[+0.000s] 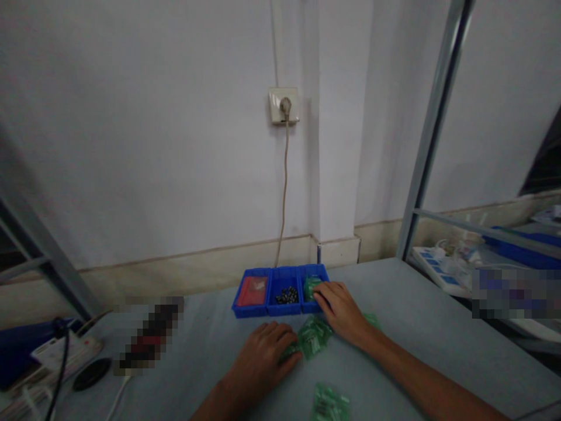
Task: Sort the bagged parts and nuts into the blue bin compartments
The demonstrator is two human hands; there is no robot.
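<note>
Three small blue bins stand in a row at the far middle of the grey table. The left bin (251, 292) holds something red, the middle bin (285, 292) holds dark small parts, the right bin (312, 286) holds a green packet. My right hand (342, 310) reaches to the right bin, its curled fingers at the green packet on the bin's edge. My left hand (263, 356) lies on the table with fingers curled onto a small green bag (313, 338). Another green bag (329, 403) lies near the front edge.
A power strip (65, 351) with cables and a dark round disc (91, 374) sit at the left. A wall socket (284, 105) with a cord hangs above the bins. A metal frame post (432, 128) rises at right, beside a neighbouring bench with blue trays (442, 275).
</note>
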